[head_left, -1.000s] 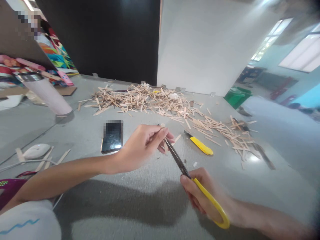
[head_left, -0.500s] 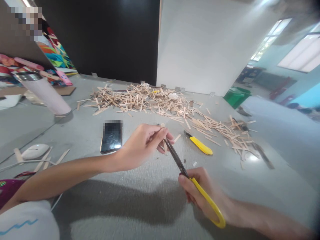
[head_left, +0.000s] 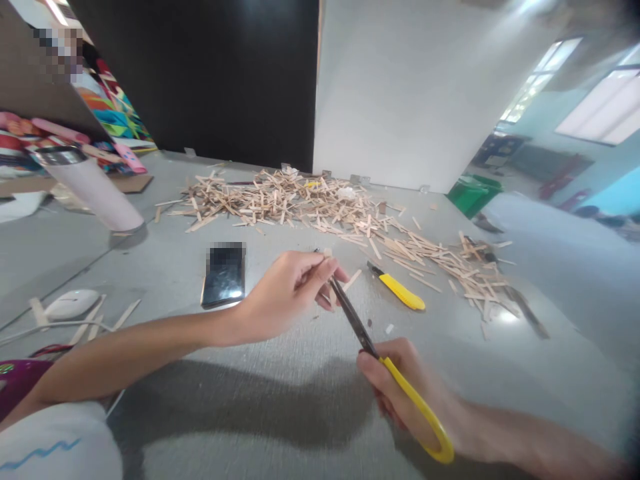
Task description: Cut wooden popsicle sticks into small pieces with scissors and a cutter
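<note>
Between the thumb and fingers of my left hand (head_left: pixel 295 283) is a small wooden stick (head_left: pixel 333 297), mostly covered by the fingers. My right hand (head_left: pixel 413 380) is closed round the yellow handle of a pair of scissors (head_left: pixel 367 340). The dark blades point up and left, and their tips reach the stick at my left fingertips. Whether the blades are parted there I cannot make out. A yellow utility knife (head_left: pixel 401 291) lies on the grey table (head_left: pixel 280 407), right of the blades.
A long heap of wooden sticks (head_left: pixel 280 200) spreads along the back against black and white panels. Left of my left hand lies a phone (head_left: pixel 223 275). Farther left are a white mouse (head_left: pixel 73 304) with a cable and a pale tumbler (head_left: pixel 100 190). A green bin (head_left: pixel 473 195) stands beyond.
Both hands stay almost in place. The scissors' yellow handle has shifted very slightly down, and the left fingers have moved a touch to the right.
</note>
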`<state>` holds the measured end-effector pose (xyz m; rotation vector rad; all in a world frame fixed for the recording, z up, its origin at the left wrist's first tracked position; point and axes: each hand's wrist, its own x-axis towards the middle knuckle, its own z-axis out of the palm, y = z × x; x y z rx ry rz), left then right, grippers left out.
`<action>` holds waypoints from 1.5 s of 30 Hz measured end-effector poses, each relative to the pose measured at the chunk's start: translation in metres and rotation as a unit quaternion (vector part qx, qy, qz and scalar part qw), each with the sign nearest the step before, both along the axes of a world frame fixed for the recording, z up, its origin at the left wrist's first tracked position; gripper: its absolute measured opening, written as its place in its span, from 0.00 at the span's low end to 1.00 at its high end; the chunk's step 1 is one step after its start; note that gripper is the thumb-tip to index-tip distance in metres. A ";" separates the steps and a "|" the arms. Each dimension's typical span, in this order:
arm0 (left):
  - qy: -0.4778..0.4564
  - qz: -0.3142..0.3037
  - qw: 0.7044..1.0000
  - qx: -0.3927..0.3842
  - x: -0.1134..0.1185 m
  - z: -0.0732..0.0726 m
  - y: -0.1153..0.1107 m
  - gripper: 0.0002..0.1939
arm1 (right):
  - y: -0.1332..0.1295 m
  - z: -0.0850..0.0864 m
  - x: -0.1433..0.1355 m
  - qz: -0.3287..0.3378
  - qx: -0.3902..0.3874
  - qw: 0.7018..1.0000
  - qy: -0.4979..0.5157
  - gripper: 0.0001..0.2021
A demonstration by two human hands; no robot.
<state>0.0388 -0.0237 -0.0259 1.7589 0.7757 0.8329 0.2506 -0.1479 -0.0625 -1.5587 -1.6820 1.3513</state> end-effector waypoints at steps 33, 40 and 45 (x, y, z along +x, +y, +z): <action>0.011 0.001 0.998 0.061 -0.005 0.010 -0.002 0.20 | 0.010 0.009 0.011 0.057 -0.038 0.997 0.030 0.37; -0.007 0.028 0.998 0.054 -0.005 0.011 -0.006 0.20 | 0.003 0.013 0.004 0.035 -0.008 0.998 0.056 0.38; -0.005 0.030 0.998 0.060 -0.003 0.009 -0.008 0.20 | 0.002 0.006 0.005 0.034 -0.003 0.999 0.030 0.39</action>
